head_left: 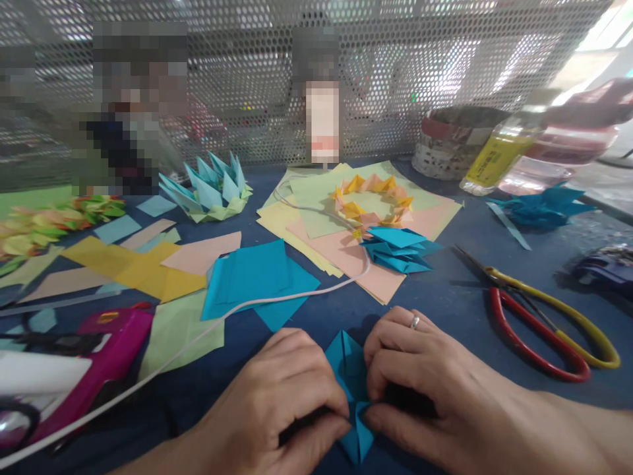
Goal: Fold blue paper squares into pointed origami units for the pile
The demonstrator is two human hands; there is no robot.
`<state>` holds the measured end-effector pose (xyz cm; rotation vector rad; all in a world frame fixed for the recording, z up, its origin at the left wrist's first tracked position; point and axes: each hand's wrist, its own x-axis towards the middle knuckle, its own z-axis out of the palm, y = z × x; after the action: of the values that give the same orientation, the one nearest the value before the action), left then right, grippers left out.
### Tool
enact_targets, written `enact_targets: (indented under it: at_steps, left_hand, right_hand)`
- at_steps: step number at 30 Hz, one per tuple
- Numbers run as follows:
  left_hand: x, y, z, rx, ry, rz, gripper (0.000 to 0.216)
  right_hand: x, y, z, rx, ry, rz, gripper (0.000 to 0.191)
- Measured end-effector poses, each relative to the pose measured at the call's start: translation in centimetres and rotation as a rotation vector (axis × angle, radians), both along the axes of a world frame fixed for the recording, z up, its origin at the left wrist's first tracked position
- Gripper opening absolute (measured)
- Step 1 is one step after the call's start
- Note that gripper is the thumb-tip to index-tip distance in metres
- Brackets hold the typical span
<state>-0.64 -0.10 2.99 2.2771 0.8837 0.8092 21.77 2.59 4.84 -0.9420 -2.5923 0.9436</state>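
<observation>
A small piece of blue origami paper (pixel 346 356), folded to a pointed shape, lies on the dark blue tabletop in front of me. My left hand (pixel 291 396) pinches its left edge between thumb and curled fingers. On the opposite side my right hand (pixel 420 376), with a ring on one finger, grips the right edge. Beyond the left hand rests a stack of blue paper squares (pixel 257 277). Just past the right hand sits a cluster of folded blue origami pieces (pixel 398 249). The parts of the paper under my fingers are hidden.
Red-and-yellow-handled scissors (pixel 539 316) lie right. A white cable (pixel 277 298) crosses the table. Behind are a yellow-orange paper ring (pixel 373 200), a light-blue origami piece (pixel 210 188) and a yellow-labelled bottle (pixel 504 152). A magenta device (pixel 119 336) lies left. Perforated metal mesh (pixel 237 86) backs everything.
</observation>
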Motion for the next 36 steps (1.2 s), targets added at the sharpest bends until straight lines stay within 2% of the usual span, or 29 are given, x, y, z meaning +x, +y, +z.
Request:
enact_targets:
  at_steps: [7,15,24,29,36]
  left_hand:
    - [0.2,-0.1,-0.7,0.053,-0.026,0.043,0.015]
    - [0.0,-0.1,-1.2,0.022,-0.031,0.043,0.016]
    - [-0.1,-0.2,-1.2,0.039,-0.050,0.037,0.016]
    - [0.0,-0.2,-1.2,0.046,-0.041,0.043,0.016]
    - [0.0,-0.2,-1.7,0.061,-0.042,0.049,0.014]
  right_hand:
    - [0.1,0.0,0.2,-0.044,0.042,-0.022,0.013]
    - [0.5,0.6,1.0,-0.134,-0.030,0.128,0.009]
    - [0.5,0.9,1.8,-0.159,-0.091,0.190,0.012]
    - [0.1,0.8,1.8,-0.146,-0.090,0.162,0.009]
    - [0.3,0.4,0.9,-0.106,0.023,0.061,0.011]
